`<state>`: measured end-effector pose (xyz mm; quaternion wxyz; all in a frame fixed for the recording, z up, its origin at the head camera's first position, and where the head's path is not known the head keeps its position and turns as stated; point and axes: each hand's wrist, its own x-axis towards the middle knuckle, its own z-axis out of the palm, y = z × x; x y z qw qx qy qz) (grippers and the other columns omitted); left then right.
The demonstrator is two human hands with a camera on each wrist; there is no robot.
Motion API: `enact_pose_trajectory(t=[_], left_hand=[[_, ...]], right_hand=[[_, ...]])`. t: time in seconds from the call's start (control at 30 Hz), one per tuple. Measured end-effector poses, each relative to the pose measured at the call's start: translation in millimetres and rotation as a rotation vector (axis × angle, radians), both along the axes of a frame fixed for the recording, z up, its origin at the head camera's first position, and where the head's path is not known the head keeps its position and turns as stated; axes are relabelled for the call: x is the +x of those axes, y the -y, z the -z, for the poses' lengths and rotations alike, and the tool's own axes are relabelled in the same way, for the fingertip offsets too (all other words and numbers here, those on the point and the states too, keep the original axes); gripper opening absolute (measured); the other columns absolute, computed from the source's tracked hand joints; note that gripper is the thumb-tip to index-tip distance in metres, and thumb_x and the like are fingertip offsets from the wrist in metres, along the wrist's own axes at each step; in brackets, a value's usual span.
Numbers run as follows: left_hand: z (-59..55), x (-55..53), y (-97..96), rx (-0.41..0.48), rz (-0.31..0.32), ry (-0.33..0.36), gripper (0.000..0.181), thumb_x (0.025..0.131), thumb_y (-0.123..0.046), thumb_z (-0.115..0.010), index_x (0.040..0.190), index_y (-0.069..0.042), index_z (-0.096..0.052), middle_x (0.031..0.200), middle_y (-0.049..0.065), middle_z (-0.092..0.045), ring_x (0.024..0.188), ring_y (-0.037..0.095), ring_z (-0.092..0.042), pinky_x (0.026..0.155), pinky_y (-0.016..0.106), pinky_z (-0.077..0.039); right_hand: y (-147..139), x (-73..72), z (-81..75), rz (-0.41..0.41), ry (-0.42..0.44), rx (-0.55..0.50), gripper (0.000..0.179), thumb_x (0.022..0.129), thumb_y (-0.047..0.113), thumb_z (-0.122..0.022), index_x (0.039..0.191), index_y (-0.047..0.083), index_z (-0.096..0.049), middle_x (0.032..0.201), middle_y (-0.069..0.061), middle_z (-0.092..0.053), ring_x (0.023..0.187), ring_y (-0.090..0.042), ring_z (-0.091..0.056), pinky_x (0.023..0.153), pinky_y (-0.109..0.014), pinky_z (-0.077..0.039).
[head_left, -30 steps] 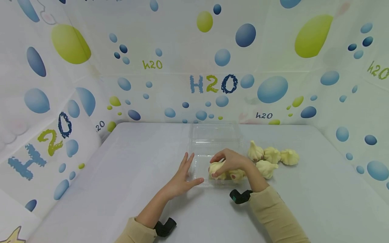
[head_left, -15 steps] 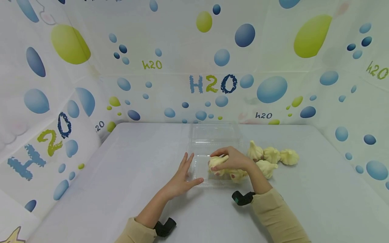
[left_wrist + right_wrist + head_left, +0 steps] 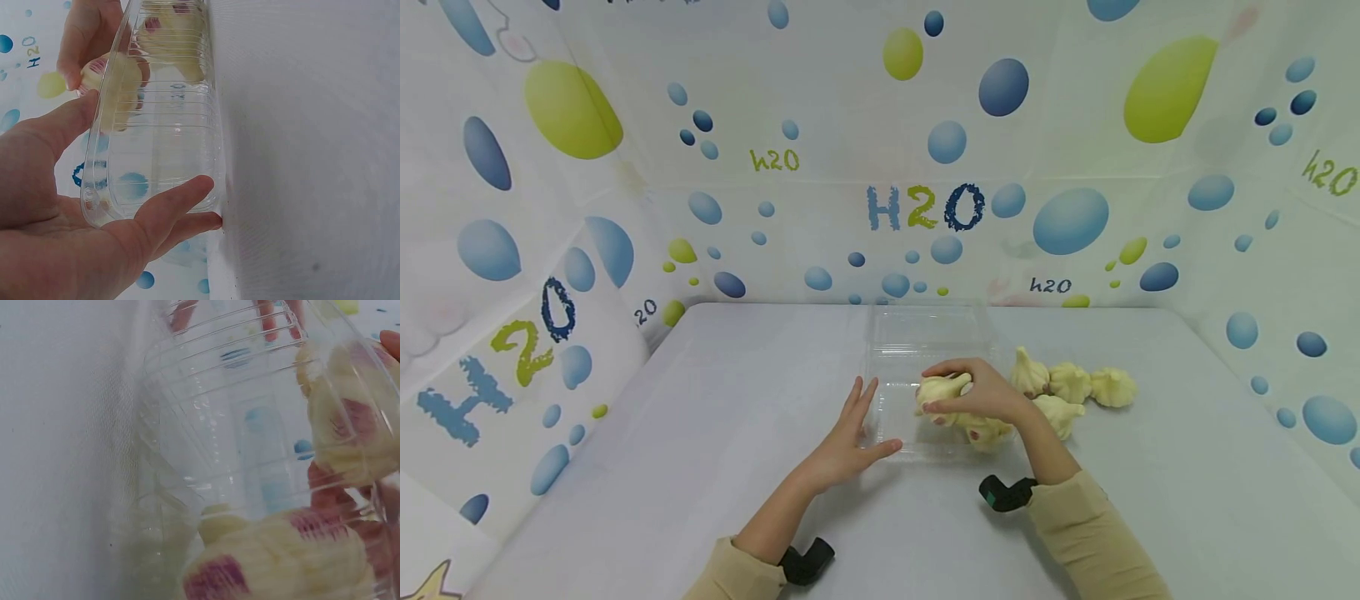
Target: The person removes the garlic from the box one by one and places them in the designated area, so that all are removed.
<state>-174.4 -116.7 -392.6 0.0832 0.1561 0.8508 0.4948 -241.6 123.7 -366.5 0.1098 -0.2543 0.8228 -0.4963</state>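
My right hand (image 3: 981, 392) grips a pale garlic bulb (image 3: 940, 393) between thumb and fingers, over the near half of a clear plastic clamshell box (image 3: 891, 421). In the right wrist view this bulb (image 3: 353, 425) shows a purple mark and overlaps the box's rim. More garlic (image 3: 987, 433) lies in the right part of the box, seen through the ribbed wall in the left wrist view. At the box's left end is my left hand (image 3: 846, 454), fingers spread and straight. Its thumb (image 3: 72, 119) is at the rim, its fingers (image 3: 172, 203) along the wall.
The box's lid (image 3: 932, 327) lies folded back behind it. Several garlic bulbs (image 3: 1071, 383) sit on the white table (image 3: 737, 375) right of the box, close to the right forearm. A white cloth (image 3: 820, 108) with blue and green spots encloses the table.
The right hand has moved slightly up and to the right, and the garlic bulb in it has risen and tilted. The left hand has stayed at the box.
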Motion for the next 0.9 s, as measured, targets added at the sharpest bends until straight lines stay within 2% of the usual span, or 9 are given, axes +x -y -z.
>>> enact_pose_trajectory(t=[0.1, 0.17, 0.23, 0.33, 0.4, 0.7, 0.9], left_hand=[[0.2, -0.4, 0.0, -0.003, -0.002, -0.006, 0.089, 0.082, -0.031, -0.069, 0.148, -0.02, -0.009, 0.152, 0.011, 0.008, 0.136, 0.037, -0.008, 0.099, 0.054, -0.029], [0.5, -0.6, 0.3, -0.006, -0.002, -0.009, 0.089, 0.082, -0.031, -0.069, 0.148, -0.021, -0.009, 0.152, 0.011, 0.008, 0.136, 0.037, -0.009, 0.099, 0.054, -0.03], [0.8, -0.6, 0.4, -0.006, -0.003, -0.007, 0.089, 0.082, -0.031, -0.069, 0.148, -0.021, -0.009, 0.152, 0.011, 0.008, 0.136, 0.038, -0.01, 0.098, 0.054, -0.031], [1.9, -0.9, 0.4, -0.01, -0.006, 0.0, 0.09, 0.082, -0.032, -0.068, 0.148, -0.022, -0.009, 0.152, 0.01, 0.009, 0.135, 0.039, -0.012, 0.097, 0.054, -0.032], [2.1, -0.8, 0.2, -0.015, -0.009, 0.002, 0.089, 0.082, -0.031, -0.068, 0.148, -0.022, -0.009, 0.152, 0.011, 0.009, 0.135, 0.04, -0.014, 0.096, 0.053, -0.033], [0.0, 0.4, -0.2, -0.019, -0.008, -0.008, 0.09, 0.082, -0.031, -0.069, 0.148, -0.021, -0.008, 0.152, 0.012, 0.008, 0.134, 0.041, -0.013, 0.095, 0.057, -0.033], [1.1, -0.3, 0.0, -0.011, -0.002, -0.006, 0.09, 0.082, -0.032, -0.068, 0.148, -0.02, -0.008, 0.152, 0.011, 0.009, 0.134, 0.04, -0.015, 0.096, 0.055, -0.033]], right_hand=[[0, 9.8, -13.0, 0.009, -0.01, -0.024, 0.044, 0.075, 0.014, -0.076, 0.115, 0.004, -0.062, 0.11, -0.01, -0.062, 0.087, -0.019, -0.057, 0.075, -0.032, -0.049], [-1, 11.4, -14.6, 0.015, -0.018, -0.037, 0.044, 0.075, 0.014, -0.076, 0.115, 0.003, -0.062, 0.11, -0.011, -0.061, 0.088, -0.019, -0.056, 0.076, -0.032, -0.049], [-4, 11.9, -14.1, 0.016, -0.041, -0.042, 0.044, 0.075, 0.018, -0.076, 0.114, 0.004, -0.062, 0.11, -0.01, -0.062, 0.089, -0.018, -0.056, 0.076, -0.031, -0.049], [-10, 5.3, -3.0, 0.029, -0.058, -0.045, 0.046, 0.072, 0.024, -0.079, 0.113, 0.009, -0.064, 0.11, -0.006, -0.062, 0.09, -0.018, -0.057, 0.075, -0.032, -0.049], [-12, 5.3, -1.8, 0.036, -0.068, -0.048, 0.047, 0.071, 0.026, -0.079, 0.113, 0.01, -0.064, 0.11, -0.005, -0.062, 0.089, -0.019, -0.057, 0.075, -0.033, -0.049], [-23, 11.0, -5.2, 0.08, -0.027, -0.068, 0.048, 0.07, 0.025, -0.08, 0.114, 0.013, -0.064, 0.112, -0.006, -0.059, 0.091, -0.024, -0.055, 0.073, -0.036, -0.05], [-31, 14.0, -7.6, 0.112, -0.058, -0.075, 0.047, 0.071, 0.024, -0.079, 0.114, 0.013, -0.064, 0.115, -0.006, -0.059, 0.092, -0.023, -0.054, 0.073, -0.035, -0.05]])
